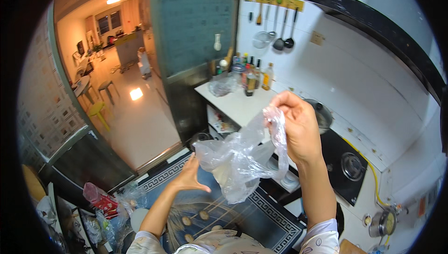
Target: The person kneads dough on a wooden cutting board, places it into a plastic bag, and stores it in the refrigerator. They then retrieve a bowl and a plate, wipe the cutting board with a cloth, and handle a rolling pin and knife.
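Note:
My right hand (297, 128) is raised in front of me, its fingers closed on the handles of a translucent plastic bag (241, 163). The bag hangs down and to the left of that hand. Something pale shows faintly through its lower left part; I cannot tell what it is. My left hand (190, 175) is beside the bag's left side, thumb and fingers spread, with nothing in its grasp. Beneath both hands lies a blue patterned floor mat (217, 215).
Sauce bottles (250, 84) and a crumpled plastic bag (222, 85) stand on the white counter (232, 103). Right of it are a lidded pan (320, 115) and a black gas hob (341, 159). Bagged items (105, 203) lie at lower left, near an open doorway.

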Motion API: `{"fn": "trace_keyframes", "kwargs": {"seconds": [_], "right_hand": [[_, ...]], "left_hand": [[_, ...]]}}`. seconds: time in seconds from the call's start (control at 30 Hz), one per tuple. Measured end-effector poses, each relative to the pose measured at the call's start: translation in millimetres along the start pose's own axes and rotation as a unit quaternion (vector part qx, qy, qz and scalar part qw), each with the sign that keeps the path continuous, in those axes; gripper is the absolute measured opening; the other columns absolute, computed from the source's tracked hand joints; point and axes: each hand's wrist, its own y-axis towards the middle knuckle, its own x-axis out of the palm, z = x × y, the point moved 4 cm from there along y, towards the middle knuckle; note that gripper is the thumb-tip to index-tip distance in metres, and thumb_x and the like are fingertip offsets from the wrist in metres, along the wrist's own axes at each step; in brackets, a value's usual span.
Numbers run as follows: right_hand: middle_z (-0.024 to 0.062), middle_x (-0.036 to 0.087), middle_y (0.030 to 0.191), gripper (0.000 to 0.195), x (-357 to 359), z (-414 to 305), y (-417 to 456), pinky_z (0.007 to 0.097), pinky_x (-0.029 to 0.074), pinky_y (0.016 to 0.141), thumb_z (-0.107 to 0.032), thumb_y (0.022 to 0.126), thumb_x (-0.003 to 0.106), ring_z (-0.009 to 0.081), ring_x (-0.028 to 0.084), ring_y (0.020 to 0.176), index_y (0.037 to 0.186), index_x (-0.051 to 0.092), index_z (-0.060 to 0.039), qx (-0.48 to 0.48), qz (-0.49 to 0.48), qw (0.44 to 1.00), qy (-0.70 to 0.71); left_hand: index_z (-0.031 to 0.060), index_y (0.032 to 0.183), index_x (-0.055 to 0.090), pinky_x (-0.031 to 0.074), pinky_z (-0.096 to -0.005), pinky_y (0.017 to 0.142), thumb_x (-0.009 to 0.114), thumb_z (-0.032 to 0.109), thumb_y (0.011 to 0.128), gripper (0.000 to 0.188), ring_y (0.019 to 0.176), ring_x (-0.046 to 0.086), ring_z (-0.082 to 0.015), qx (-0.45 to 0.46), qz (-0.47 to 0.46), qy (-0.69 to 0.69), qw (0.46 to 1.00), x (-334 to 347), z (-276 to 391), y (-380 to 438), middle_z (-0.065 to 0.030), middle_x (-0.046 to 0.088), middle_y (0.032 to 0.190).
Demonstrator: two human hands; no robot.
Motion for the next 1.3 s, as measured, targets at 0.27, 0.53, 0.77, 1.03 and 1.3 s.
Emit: {"fn": "trace_keyframes", "kwargs": {"seconds": [0.27, 0.53, 0.77, 1.03, 1.3], "right_hand": [[0.0027, 0.057, 0.068, 0.007, 185, 93, 159, 0.0197, 0.045, 0.052, 0.002, 0.078, 0.056, 0.0067, 0.055, 0.058, 0.085, 0.054, -0.0005, -0.022, -0.262, 0.964, 0.025], [0.0140, 0.061, 0.098, 0.033, 153, 119, 267, 0.0355, 0.046, 0.081, -0.005, 0.075, 0.061, 0.0291, 0.059, 0.090, 0.107, 0.057, -0.0030, -0.464, -0.157, 0.796, -0.357], [0.0081, 0.061, 0.089, 0.039, 18, 454, 276, 0.0279, 0.051, 0.064, -0.040, 0.093, 0.042, 0.0143, 0.059, 0.072, 0.106, 0.053, -0.0056, 0.314, -0.106, 0.914, 0.235], [0.0213, 0.042, 0.129, 0.081, 195, 544, 246, 0.0573, 0.042, 0.086, -0.070, 0.079, 0.033, 0.0447, 0.045, 0.113, 0.135, 0.031, -0.0123, 0.510, -0.319, 0.559, 0.571], [0.0175, 0.040, 0.132, 0.065, 287, 596, 330, 0.0583, 0.036, 0.092, -0.058, 0.088, 0.033, 0.0368, 0.040, 0.120, 0.135, 0.032, -0.0142, 0.529, -0.166, 0.639, 0.533]], "left_hand": [[0.0010, 0.118, 0.044, 0.035, -0.0415, 0.095, 0.063, 0.029, 0.071, 0.058, 0.111, 0.044, -0.0299, -0.052, 0.187, -0.298, 0.935, -30, -71, 77, -0.0171, 0.049, 0.114], [0.0043, 0.095, 0.053, 0.044, -0.0301, 0.073, 0.047, 0.002, 0.079, 0.017, 0.078, 0.052, -0.0173, -0.128, 0.224, -0.730, 0.633, -53, -199, 104, -0.0070, 0.054, 0.077], [0.0059, 0.095, 0.056, 0.044, -0.0318, 0.076, 0.063, 0.009, 0.071, 0.025, 0.086, 0.054, -0.0165, -0.247, 0.358, -0.604, 0.668, -133, -236, 118, -0.0056, 0.058, 0.091], [0.0034, 0.099, 0.057, 0.045, -0.0299, 0.077, 0.069, 0.019, 0.074, 0.032, 0.084, 0.056, -0.0162, -0.278, 0.372, -0.519, 0.718, -185, -315, 102, -0.0045, 0.056, 0.086], [0.0042, 0.115, 0.051, 0.044, -0.0333, 0.085, 0.068, 0.013, 0.077, 0.043, 0.095, 0.053, -0.0185, -0.275, 0.513, -0.464, 0.667, -263, -441, 60, -0.0050, 0.056, 0.101]]}}
